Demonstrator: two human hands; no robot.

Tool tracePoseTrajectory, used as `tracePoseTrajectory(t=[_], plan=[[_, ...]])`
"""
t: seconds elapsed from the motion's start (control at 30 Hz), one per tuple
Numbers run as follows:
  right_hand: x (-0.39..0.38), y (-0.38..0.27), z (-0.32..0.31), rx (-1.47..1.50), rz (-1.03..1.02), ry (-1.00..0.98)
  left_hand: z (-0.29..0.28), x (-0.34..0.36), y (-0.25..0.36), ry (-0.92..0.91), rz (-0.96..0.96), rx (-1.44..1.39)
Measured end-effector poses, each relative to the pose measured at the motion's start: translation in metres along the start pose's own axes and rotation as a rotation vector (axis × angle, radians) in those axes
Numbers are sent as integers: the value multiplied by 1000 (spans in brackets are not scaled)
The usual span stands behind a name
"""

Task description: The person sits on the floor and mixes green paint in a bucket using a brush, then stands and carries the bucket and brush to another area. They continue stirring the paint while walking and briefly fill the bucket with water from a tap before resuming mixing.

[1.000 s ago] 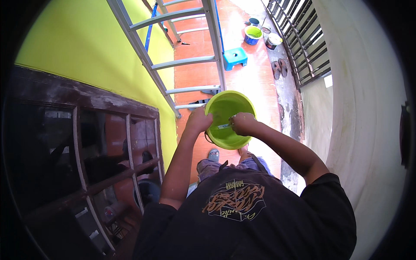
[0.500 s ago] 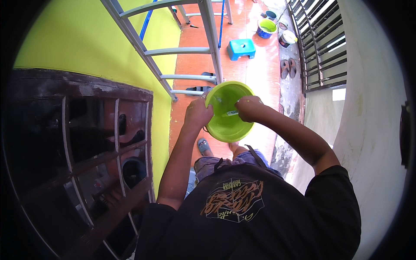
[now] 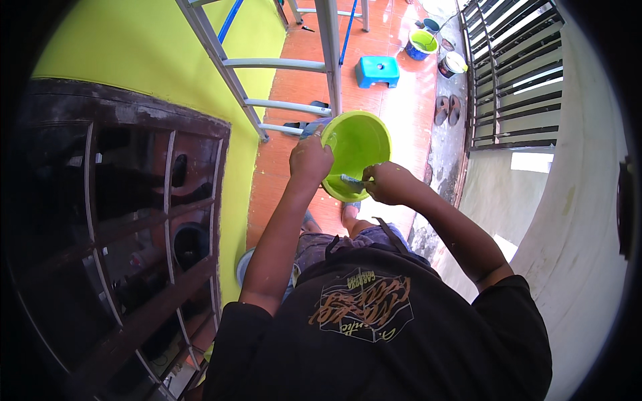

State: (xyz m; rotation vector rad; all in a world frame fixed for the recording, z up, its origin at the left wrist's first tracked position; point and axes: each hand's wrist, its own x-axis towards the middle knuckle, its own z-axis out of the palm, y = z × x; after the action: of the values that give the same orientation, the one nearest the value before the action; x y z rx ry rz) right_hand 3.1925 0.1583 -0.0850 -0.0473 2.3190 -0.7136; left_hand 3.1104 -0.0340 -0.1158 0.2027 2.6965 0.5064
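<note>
A bucket (image 3: 361,144) with a lime-green inside hangs tilted in front of me, its mouth facing up toward me. My left hand (image 3: 311,159) is closed on its left rim, thumb over the edge. My right hand (image 3: 391,182) is closed around a small flat hand tool (image 3: 352,182) at the bucket's near right rim. The tool's pale grey-blue, broad end reaches inside the bucket. Whether it is a brush or a scraper I cannot tell, since my fingers hide most of its handle.
An aluminium ladder (image 3: 332,73) stands just beyond the bucket, beside the yellow-green wall (image 3: 154,53). Farther off are a blue stool (image 3: 376,71), a paint-stained bucket (image 3: 421,44), a white-topped pail (image 3: 453,63) and sandals (image 3: 448,110). A dark framed window (image 3: 127,214) lies left.
My right hand has drawn the tool toward the bucket's near rim, and its flat end shows more. The bucket tips more upright toward me. My view has shifted slightly.
</note>
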Motion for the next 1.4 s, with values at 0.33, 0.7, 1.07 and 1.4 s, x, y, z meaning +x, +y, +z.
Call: tracePoseTrajectory(t=[0.33, 0.7, 1.07, 1.4], plan=[[-17, 22, -38, -315, 54, 73, 0, 0, -3, 36, -21, -32], [-15, 11, -11, 306, 0, 20, 10, 2, -18, 104, -59, -109], [-31, 29, -21, -247, 60, 62, 12, -6, -19, 139, -60, -155], [-20, 32, 2, 541, 61, -74, 39, -30, -23, 248, -69, -490]])
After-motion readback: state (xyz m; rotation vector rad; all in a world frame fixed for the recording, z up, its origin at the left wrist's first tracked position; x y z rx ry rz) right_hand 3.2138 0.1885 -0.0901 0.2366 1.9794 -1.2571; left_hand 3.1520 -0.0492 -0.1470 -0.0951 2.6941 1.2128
